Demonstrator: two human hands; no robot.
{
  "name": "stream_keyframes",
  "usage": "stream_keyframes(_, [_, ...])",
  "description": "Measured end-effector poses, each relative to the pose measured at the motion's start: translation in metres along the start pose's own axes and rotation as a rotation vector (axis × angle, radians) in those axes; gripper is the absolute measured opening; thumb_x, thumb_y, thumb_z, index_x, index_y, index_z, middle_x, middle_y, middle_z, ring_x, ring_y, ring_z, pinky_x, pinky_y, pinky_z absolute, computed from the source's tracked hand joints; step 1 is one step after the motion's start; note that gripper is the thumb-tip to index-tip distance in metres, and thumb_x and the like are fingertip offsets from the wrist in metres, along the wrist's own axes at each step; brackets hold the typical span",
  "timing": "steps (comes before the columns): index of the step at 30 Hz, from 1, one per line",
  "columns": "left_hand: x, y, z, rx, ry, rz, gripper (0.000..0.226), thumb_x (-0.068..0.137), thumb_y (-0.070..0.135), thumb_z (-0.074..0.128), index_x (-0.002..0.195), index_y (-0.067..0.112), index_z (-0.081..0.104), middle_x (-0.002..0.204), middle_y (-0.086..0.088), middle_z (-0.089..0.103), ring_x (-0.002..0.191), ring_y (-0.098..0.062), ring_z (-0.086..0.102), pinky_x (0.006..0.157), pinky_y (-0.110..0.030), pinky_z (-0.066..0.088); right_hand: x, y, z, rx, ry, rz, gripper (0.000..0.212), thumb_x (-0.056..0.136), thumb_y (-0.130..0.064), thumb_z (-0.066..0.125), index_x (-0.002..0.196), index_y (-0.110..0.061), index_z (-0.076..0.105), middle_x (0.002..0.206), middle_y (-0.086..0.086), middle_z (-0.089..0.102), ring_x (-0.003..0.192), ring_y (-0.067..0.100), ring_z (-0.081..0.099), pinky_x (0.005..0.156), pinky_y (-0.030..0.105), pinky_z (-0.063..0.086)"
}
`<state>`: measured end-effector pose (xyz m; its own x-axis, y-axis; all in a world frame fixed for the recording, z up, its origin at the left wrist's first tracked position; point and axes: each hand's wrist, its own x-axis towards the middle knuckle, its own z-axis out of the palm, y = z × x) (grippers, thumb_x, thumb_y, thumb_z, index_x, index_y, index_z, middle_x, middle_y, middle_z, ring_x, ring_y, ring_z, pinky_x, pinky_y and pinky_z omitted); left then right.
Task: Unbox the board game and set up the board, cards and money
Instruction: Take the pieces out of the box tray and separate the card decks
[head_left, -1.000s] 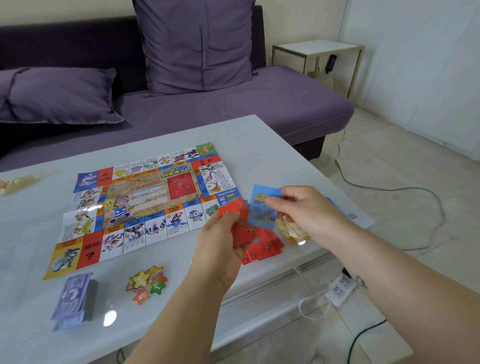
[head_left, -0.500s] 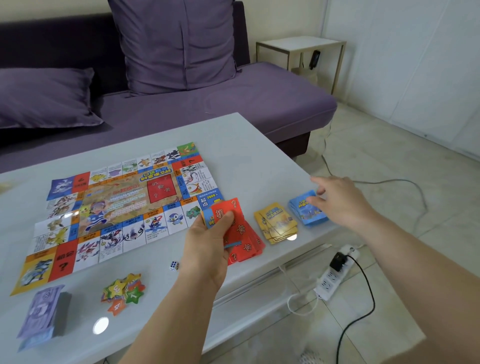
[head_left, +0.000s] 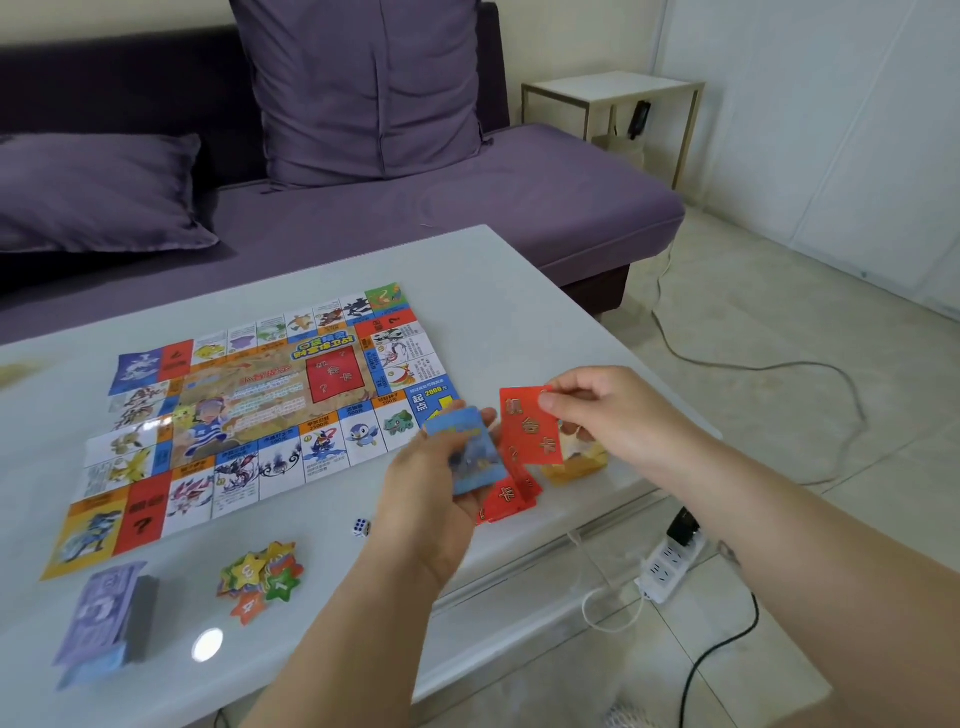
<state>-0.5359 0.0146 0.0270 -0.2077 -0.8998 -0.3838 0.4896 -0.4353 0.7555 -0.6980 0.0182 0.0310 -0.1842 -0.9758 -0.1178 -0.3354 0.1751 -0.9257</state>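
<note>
A person's left hand holds a small blue stack of cards, fingers curled round it; the stack is blurred, so its print cannot be read. Just to its right, the right hand pinches a single red card by its upper corner between thumb and fingertips, with gold characters facing up. The two hands are close together but not touching, above the near right part of a white table.

Beneath the hands, more red cards lie fanned on the table, and a yellow stack of cards sits beside them, partly hidden by the raised red card.

The game board lies unfolded and flat on the table left of the hands, its border made of colourful squares. A small white die rests just off the board's near edge. Further left along the near side are a heap of star-shaped tokens and a pile of purple paper money.

Behind the table stands a purple sofa with two cushions. A small side table stands by the wall. On the floor to the right lie a white power strip and cables.
</note>
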Motion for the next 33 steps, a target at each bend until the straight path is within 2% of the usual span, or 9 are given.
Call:
stream_keyframes(3, [0.005,0.020,-0.013,-0.008,0.052,0.100,0.022,0.097,-0.004,0.037,0.093,0.008,0.056,0.090,-0.010,0.067,0.083,-0.018,0.066,0.064,-0.026,0.057,0.004,0.003,0.009,-0.143,-0.012,-0.046,0.011,0.090,-0.021,0.062,0.100,-0.021,0.067,0.083,-0.001,0.067,0.070,0.008,0.060,0.057,0.014,0.043])
stream_keyframes(8, [0.006,0.025,-0.023,0.073,0.104,0.141,0.016,0.094,-0.002,0.047,0.090,0.010,0.058,0.068,-0.002,0.070,0.056,-0.011,0.067,0.054,-0.025,0.057,0.003,0.008,0.037,-0.451,0.064,-0.174,0.033,0.090,-0.036,0.061,0.119,-0.021,0.063,0.103,-0.007,0.062,0.088,0.006,0.054,0.076,0.020,0.043])
stream_keyframes(12, [0.000,0.010,-0.017,0.124,0.019,0.130,0.017,0.091,-0.006,0.050,0.093,0.008,0.059,0.063,-0.004,0.066,0.050,-0.012,0.064,0.050,-0.025,0.055,-0.003,-0.011,0.037,-0.152,0.023,-0.107,0.022,0.082,-0.046,0.065,0.084,-0.024,0.066,0.085,-0.013,0.065,0.071,-0.004,0.054,0.065,0.014,0.039])
stream_keyframes(15, [-0.003,0.002,-0.012,0.141,-0.036,0.125,0.019,0.090,-0.006,0.049,0.099,0.007,0.060,0.069,-0.009,0.068,0.056,-0.017,0.066,0.051,-0.027,0.056,-0.010,-0.013,0.039,-0.128,-0.077,-0.065,0.020,0.080,-0.039,0.072,0.068,-0.024,0.064,0.058,-0.015,0.061,0.051,-0.006,0.051,0.051,0.008,0.036])
stream_keyframes(21, [-0.002,0.002,-0.011,0.063,-0.148,0.017,0.033,0.096,-0.006,0.035,0.121,0.002,0.054,0.098,-0.012,0.073,0.081,-0.019,0.071,0.059,-0.032,0.058,0.002,-0.006,-0.002,-0.024,0.037,0.012,0.016,0.090,-0.015,0.061,0.077,-0.009,0.066,0.064,0.000,0.061,0.055,0.005,0.054,0.052,0.018,0.041])
stream_keyframes(24, [-0.003,-0.003,-0.007,0.128,-0.172,0.020,0.031,0.096,-0.004,0.037,0.121,0.001,0.054,0.100,-0.009,0.072,0.084,-0.017,0.070,0.070,-0.047,0.058,0.012,0.010,-0.035,-0.252,0.180,0.011,0.026,0.095,-0.013,0.051,0.100,0.011,0.059,0.081,0.025,0.061,0.076,0.033,0.059,0.063,0.028,0.041])
stream_keyframes(27, [-0.002,-0.007,-0.001,0.162,-0.153,0.011,0.025,0.096,-0.003,0.041,0.111,0.006,0.059,0.084,-0.005,0.073,0.069,-0.016,0.069,0.066,-0.044,0.057,0.015,0.029,-0.051,-0.473,0.255,0.080,0.021,0.095,-0.011,0.048,0.088,0.001,0.063,0.069,0.012,0.055,0.075,0.036,0.055,0.061,0.028,0.039])
stream_keyframes(31, [0.000,-0.014,0.004,0.177,-0.082,0.000,0.022,0.092,-0.003,0.049,0.104,0.013,0.058,0.078,-0.009,0.068,0.070,-0.025,0.063,0.070,-0.046,0.055,0.013,0.039,-0.051,-0.841,0.342,0.124,0.038,0.092,-0.033,0.056,0.122,-0.010,0.060,0.117,0.009,0.060,0.113,0.034,0.047,0.091,0.038,0.041])
stream_keyframes(33, [0.000,-0.016,0.006,0.184,-0.079,0.006,0.024,0.090,-0.003,0.052,0.102,0.017,0.057,0.083,-0.010,0.068,0.073,-0.029,0.062,0.078,-0.050,0.052,0.008,0.025,-0.042,-0.720,0.386,-0.015,0.041,0.089,-0.039,0.060,0.124,-0.018,0.061,0.121,0.006,0.058,0.114,0.025,0.047,0.088,0.028,0.039])
